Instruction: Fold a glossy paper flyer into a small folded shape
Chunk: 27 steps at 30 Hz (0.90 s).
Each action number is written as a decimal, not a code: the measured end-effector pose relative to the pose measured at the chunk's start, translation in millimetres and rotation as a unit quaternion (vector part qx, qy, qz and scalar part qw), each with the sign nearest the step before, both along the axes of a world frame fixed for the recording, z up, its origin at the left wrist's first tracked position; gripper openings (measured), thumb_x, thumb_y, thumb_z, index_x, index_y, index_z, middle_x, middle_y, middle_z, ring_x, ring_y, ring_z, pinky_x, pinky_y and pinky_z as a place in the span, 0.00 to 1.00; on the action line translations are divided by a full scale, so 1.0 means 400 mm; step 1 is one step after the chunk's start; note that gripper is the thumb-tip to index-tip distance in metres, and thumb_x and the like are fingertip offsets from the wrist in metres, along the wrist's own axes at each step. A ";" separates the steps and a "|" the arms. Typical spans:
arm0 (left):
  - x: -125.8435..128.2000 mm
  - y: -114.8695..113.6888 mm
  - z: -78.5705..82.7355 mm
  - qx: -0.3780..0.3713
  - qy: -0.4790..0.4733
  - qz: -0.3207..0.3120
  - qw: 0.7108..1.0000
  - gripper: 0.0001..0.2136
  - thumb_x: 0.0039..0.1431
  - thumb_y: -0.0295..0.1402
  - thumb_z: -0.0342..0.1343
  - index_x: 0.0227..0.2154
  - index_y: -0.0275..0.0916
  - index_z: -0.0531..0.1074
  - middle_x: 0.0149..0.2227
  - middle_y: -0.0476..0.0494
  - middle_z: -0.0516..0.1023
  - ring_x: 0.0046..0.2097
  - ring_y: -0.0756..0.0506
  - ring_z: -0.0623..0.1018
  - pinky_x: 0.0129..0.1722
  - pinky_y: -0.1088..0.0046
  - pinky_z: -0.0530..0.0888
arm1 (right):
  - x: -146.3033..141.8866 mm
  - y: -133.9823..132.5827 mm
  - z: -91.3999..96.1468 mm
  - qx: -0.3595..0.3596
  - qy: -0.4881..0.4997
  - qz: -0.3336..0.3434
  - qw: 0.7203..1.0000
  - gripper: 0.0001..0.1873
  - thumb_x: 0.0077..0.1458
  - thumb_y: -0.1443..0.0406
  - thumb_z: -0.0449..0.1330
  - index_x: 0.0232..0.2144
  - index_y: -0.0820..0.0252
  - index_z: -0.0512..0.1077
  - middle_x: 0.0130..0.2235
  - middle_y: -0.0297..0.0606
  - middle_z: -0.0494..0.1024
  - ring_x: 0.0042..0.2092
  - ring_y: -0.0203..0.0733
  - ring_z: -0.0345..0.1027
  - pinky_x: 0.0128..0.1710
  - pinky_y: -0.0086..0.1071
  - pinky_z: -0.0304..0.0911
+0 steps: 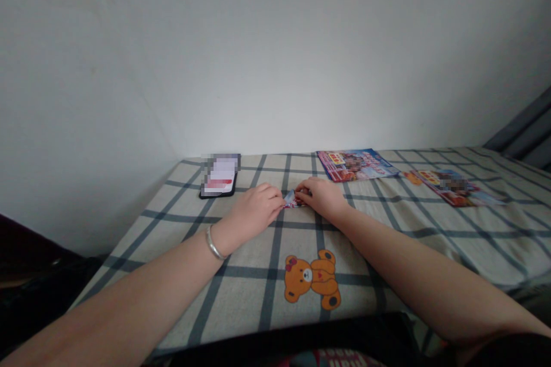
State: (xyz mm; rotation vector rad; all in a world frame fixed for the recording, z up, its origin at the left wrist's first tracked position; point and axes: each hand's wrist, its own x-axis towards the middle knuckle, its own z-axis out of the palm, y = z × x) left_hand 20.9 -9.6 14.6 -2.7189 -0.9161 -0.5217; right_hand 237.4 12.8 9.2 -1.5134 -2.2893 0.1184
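A small folded piece of printed paper (291, 199) lies low over the checked cloth, between my two hands. My left hand (257, 205) has its fingers closed on the paper's left end, and a silver bangle (212, 242) circles that wrist. With fingers bent and pinched, my right hand (322, 197) grips the paper's right side. Part of the paper is hidden behind the fingers. Its visible faces are pale blue and patterned red and white.
A phone (220, 175) with a lit screen lies left of my hands. Colourful flyers sit to the right: one flyer (357, 165) near the wall, another flyer (458, 188) farther right. The checked tablecloth (245, 298) bears a printed bear (312, 280). A wall (275, 57) stands behind.
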 end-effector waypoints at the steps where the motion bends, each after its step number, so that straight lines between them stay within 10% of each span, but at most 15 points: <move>1: 0.001 0.002 -0.001 -0.009 -0.006 -0.007 1.000 0.09 0.66 0.27 0.49 0.39 0.37 0.75 0.39 0.42 0.76 0.45 0.43 0.72 0.46 0.64 0.72 | 0.000 0.001 0.000 -0.001 0.003 0.001 1.000 0.09 0.59 0.59 0.60 0.38 0.54 0.78 0.41 0.37 0.79 0.43 0.42 0.72 0.39 0.30 0.62; 15: -0.008 0.021 -0.015 -0.066 -0.016 -0.032 0.997 0.15 0.63 0.24 0.52 0.49 0.44 0.74 0.46 0.44 0.76 0.48 0.44 0.73 0.51 0.63 0.71 | 0.005 0.012 -0.003 -0.020 0.030 0.007 0.999 0.08 0.57 0.61 0.61 0.37 0.55 0.78 0.37 0.36 0.79 0.38 0.40 0.70 0.36 0.30 0.60; 27: -0.009 0.024 -0.015 -0.074 -0.017 -0.030 0.997 0.14 0.63 0.26 0.50 0.47 0.44 0.75 0.45 0.44 0.76 0.48 0.44 0.74 0.50 0.63 0.71 | 0.038 -0.038 0.027 0.068 -0.021 0.204 0.976 0.07 0.57 0.67 0.61 0.38 0.55 0.78 0.40 0.38 0.78 0.45 0.42 0.68 0.45 0.33 0.61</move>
